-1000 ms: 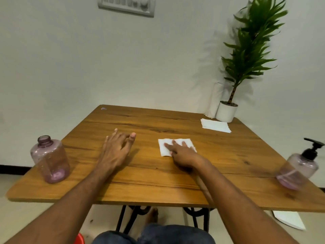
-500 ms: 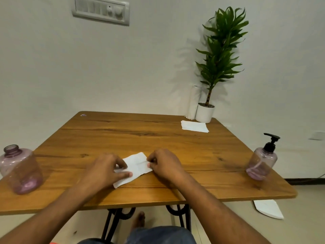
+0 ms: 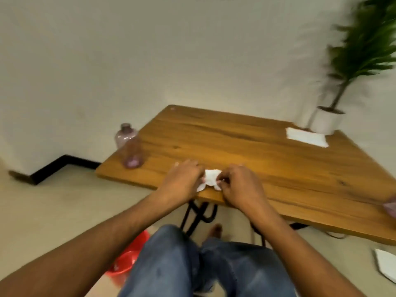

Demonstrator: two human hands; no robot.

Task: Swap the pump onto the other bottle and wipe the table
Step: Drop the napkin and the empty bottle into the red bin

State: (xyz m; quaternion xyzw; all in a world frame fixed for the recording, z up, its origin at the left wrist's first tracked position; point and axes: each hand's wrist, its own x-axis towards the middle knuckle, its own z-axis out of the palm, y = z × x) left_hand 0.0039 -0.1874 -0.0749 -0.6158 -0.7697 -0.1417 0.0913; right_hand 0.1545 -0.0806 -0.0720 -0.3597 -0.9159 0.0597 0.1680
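A white tissue [image 3: 211,180] is bunched up at the near edge of the wooden table [image 3: 246,146]. My left hand [image 3: 182,181] and my right hand [image 3: 241,185] both pinch it from either side. An open purple bottle without a pump [image 3: 129,146] stands at the table's left corner. Only a sliver of the second purple bottle [image 3: 391,205] shows at the right frame edge; its pump is out of view. The picture is blurred.
A potted plant [image 3: 327,123] stands at the far right corner, with a folded white tissue [image 3: 306,137] lying in front of it. A red basin [image 3: 128,256] sits on the floor under my left arm. White paper [image 3: 385,264] lies on the floor at right.
The view has swung left and downward. Both hands have gathered the flat tissue into a crumpled bunch near the table edge. The pump bottle has slid almost out of frame.
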